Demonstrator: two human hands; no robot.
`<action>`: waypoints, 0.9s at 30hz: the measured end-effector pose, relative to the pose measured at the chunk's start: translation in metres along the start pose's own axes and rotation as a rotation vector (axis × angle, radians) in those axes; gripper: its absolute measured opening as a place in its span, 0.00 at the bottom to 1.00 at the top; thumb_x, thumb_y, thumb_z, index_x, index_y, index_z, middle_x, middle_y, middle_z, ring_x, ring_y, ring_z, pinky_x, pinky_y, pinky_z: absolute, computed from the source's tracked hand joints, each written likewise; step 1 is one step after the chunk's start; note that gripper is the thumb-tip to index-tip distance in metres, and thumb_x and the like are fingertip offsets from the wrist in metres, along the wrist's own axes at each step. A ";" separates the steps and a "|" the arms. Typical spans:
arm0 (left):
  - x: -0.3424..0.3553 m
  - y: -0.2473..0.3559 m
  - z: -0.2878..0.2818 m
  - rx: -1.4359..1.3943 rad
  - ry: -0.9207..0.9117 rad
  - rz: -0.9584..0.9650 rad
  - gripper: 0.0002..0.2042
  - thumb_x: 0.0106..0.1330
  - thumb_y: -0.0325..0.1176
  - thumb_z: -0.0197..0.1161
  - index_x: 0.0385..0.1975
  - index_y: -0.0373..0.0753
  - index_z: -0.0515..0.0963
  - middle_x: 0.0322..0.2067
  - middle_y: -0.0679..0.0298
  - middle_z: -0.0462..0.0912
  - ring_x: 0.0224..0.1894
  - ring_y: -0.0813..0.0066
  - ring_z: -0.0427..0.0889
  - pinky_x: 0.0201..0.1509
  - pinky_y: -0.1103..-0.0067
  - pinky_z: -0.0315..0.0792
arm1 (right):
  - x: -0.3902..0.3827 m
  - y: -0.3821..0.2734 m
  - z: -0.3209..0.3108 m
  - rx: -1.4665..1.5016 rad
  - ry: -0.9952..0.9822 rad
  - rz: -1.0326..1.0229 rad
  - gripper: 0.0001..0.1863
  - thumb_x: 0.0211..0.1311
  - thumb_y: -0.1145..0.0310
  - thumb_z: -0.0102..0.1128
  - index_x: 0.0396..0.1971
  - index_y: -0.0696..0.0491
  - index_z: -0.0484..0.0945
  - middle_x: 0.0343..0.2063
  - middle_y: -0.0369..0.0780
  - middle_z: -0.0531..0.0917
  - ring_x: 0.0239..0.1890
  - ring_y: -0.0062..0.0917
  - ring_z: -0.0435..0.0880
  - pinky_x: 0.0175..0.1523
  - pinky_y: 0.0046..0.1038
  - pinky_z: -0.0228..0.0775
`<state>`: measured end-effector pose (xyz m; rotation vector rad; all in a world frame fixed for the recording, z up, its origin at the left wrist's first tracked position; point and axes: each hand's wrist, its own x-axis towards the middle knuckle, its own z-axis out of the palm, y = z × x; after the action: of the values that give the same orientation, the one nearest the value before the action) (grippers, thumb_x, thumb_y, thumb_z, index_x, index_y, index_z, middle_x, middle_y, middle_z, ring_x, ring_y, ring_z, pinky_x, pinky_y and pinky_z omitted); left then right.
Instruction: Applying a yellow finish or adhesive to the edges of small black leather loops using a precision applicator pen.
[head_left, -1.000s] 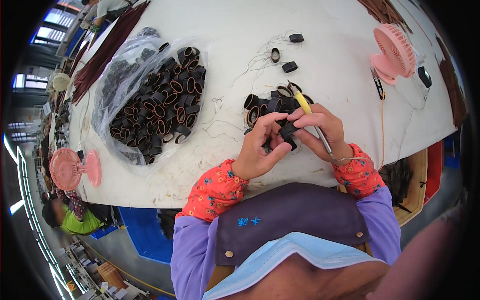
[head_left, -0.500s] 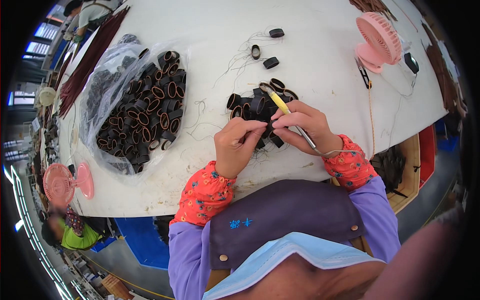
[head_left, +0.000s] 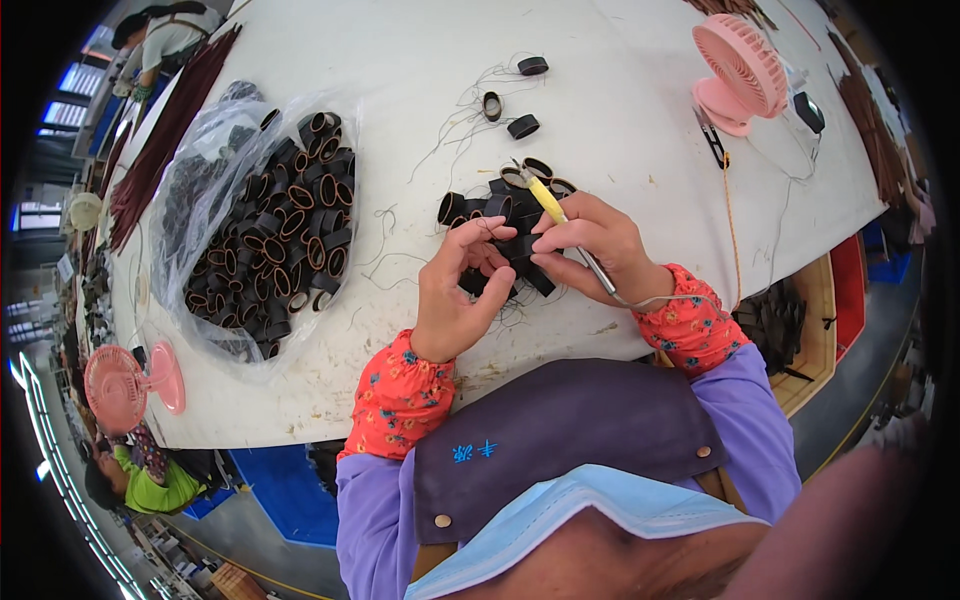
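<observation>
My right hand [head_left: 603, 245] is closed round a corded pen-shaped tool [head_left: 549, 201] with a yellow grip, a metal shaft and a thin tip pointing away from me. Its thumb and fingertips also appear to pinch a small black band loop [head_left: 520, 246]. Facing it, my left hand [head_left: 462, 290] has its thumb and fingers spread, close to that loop; no object shows in it. Behind and under both hands lies a pile of black oval loops [head_left: 450, 208] with brown inner edges. Loose dark threads trail around them.
To the left, a clear plastic bag [head_left: 170, 235] spills many similar loops. Three separate loops with threads lie beyond the pile, one of them a black loop [head_left: 523, 127]. Pink fans [head_left: 742, 70] and thread snips [head_left: 712, 138] sit on the white table [head_left: 620, 120]. Dark strips lie along its sides.
My left hand has gone from a pinch beside the right fingertips to spread fingers, slightly farther away. My right hand still holds the tool. The whole view has shifted a little.
</observation>
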<state>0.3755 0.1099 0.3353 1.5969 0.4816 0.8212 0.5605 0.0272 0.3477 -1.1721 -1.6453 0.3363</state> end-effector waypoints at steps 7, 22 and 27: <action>-0.002 0.006 0.001 0.397 0.054 0.217 0.13 0.52 0.17 0.65 0.38 0.38 0.81 0.30 0.62 0.77 0.29 0.78 0.75 0.31 0.84 0.69 | -0.001 0.004 0.000 -0.131 -0.048 -0.091 0.13 0.45 0.79 0.67 0.32 0.50 0.77 0.33 0.39 0.77 0.32 0.32 0.77 0.35 0.28 0.71; 0.000 -0.002 0.005 0.341 0.041 0.224 0.04 0.61 0.22 0.59 0.33 0.36 0.74 0.34 0.62 0.77 0.26 0.80 0.72 0.27 0.83 0.66 | -0.002 0.002 0.004 -0.073 -0.036 -0.071 0.13 0.46 0.78 0.68 0.33 0.50 0.77 0.32 0.39 0.77 0.32 0.32 0.77 0.36 0.28 0.71; -0.006 -0.009 0.001 -0.249 -0.106 -0.169 0.03 0.69 0.27 0.51 0.38 0.37 0.67 0.35 0.66 0.74 0.27 0.86 0.70 0.29 0.87 0.66 | -0.004 0.003 0.006 -0.021 -0.013 -0.042 0.14 0.45 0.79 0.68 0.34 0.50 0.77 0.33 0.39 0.77 0.33 0.30 0.77 0.37 0.26 0.71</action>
<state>0.3738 0.1064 0.3248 1.3428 0.4151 0.6385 0.5564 0.0269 0.3406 -1.1512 -1.6860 0.3006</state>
